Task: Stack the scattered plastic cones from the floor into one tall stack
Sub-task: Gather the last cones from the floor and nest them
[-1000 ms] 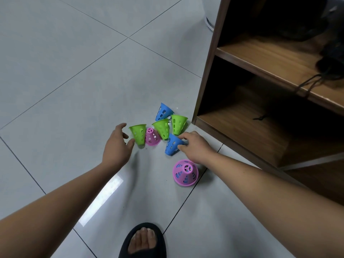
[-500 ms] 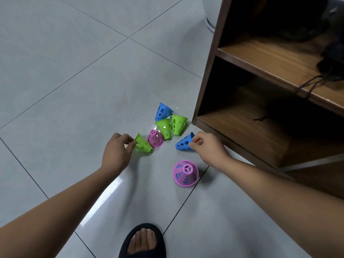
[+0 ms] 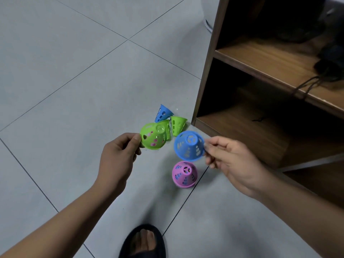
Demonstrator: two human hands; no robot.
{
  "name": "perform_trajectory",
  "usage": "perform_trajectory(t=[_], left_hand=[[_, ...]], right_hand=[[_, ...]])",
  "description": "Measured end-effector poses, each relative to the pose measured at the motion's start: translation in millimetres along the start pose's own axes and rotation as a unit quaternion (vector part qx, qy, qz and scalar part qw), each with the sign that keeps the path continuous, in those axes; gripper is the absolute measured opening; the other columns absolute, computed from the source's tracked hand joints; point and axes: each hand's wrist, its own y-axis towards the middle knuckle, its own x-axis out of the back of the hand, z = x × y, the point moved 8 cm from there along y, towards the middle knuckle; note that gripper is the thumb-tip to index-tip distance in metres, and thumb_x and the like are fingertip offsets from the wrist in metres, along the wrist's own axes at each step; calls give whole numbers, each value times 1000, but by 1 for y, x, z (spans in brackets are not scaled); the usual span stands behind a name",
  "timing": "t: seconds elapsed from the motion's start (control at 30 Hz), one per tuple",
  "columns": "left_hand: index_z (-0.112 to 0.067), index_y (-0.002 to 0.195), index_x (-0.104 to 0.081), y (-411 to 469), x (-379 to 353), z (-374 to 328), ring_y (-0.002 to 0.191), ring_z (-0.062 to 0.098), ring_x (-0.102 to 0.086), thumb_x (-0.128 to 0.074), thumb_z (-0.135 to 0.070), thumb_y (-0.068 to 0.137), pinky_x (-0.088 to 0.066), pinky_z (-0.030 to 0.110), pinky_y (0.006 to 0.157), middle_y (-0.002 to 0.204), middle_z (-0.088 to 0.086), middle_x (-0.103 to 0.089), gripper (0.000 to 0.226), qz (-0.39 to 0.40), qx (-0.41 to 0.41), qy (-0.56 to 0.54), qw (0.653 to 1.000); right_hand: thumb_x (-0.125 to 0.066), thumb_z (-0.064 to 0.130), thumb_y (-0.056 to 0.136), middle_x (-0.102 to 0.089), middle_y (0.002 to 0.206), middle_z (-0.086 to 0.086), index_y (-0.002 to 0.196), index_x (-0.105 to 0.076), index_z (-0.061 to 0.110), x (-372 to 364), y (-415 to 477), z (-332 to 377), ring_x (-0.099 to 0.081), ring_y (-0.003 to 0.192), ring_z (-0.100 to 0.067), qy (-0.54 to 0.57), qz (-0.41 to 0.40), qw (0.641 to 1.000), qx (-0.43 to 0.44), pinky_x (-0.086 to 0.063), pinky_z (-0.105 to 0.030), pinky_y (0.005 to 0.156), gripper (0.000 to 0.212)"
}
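My left hand (image 3: 119, 155) pinches the rim of a green cone (image 3: 153, 135), lifted off the floor with its narrow top facing me. My right hand (image 3: 229, 157) pinches the rim of a blue cone (image 3: 189, 145), also raised, top towards me. Below them a pink cone (image 3: 184, 174) stands upright on the tiles. Behind lie a blue cone (image 3: 162, 113) and two green cones, one (image 3: 178, 125) beside the shelf corner and one (image 3: 167, 127) partly hidden by the held green cone. Pink shows through the held green cone's holes.
A wooden shelf unit (image 3: 208, 75) stands at the right, its corner next to the cones; dark items and a cord lie on its shelves. My foot in a black slipper (image 3: 143, 243) is at the bottom. Grey floor tiles (image 3: 65, 81) spread to the left.
Both hands have lifted their cones off the floor and turned them top towards me. The small pink cone on the floor is now covered from view by the green cone.
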Motion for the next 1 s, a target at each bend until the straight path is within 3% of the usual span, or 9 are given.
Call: perform_trajectory(t=[0.07, 0.27, 0.4, 0.67, 0.87, 0.93, 1.0], left_hand=[[-13, 90, -78, -8, -8, -6, 69, 21, -44, -62, -20, 107, -37, 36, 65, 73, 7, -60, 25, 13, 3, -39, 999], [-9, 87, -71, -39, -32, -15, 68, 23, -36, -59, -18, 109, -31, 31, 60, 68, 7, -49, 27, 86, -10, -63, 994], [-7, 88, -69, -56, -44, -10, 63, 14, -41, -58, -13, 109, -35, 21, 58, 64, 0, -53, 24, 133, -26, -1, 991], [-15, 85, -67, -62, -61, -8, 66, 8, -50, -59, -15, 108, -41, 21, 61, 71, -3, -62, 24, 175, -79, 129, 973], [-28, 83, -68, -39, -67, 14, 69, 10, -58, -68, -27, 102, -43, 17, 64, 77, -15, -67, 19, 167, -110, 235, 951], [-31, 85, -68, -25, -65, 18, 73, 12, -62, -68, -30, 101, -46, 19, 66, 81, -18, -68, 16, 159, -127, 262, 943], [-32, 88, -67, -10, -64, 21, 74, 11, -63, -68, -31, 101, -47, 21, 67, 82, -18, -68, 12, 154, -140, 284, 936]], right_hand=[[-62, 7, 101, -66, 76, -11, 108, -71, -1, -6, -8, -6, -60, 66, -12, -5, 25, 1000, -11, -47, -21, 57, 14], [-64, 7, 103, -68, 74, -10, 100, -74, 5, -1, -9, -35, -62, 70, -18, -158, 13, 987, -11, -50, -27, 61, 11], [-64, 8, 103, -69, 73, -8, 97, -73, 5, 2, -3, -49, -63, 67, -18, -188, -5, 982, -21, -50, -28, 58, 11], [-66, 6, 101, -70, 70, -3, 94, -71, 4, 14, 7, -65, -62, 64, -16, -212, -17, 976, -39, -47, -28, 57, 8], [-66, 6, 97, -74, 86, -11, 94, -73, 11, 30, 37, -63, -66, 62, -12, -266, -65, 961, -40, -44, -23, 54, 9], [-66, 7, 97, -70, 86, -6, 95, -73, 13, 29, 57, -56, -67, 65, -12, -295, -74, 952, -18, -44, -18, 52, 9], [-66, 8, 97, -67, 85, 2, 99, -73, 16, 25, 79, -46, -65, 69, -11, -330, -76, 941, 15, -46, -21, 60, 10]])
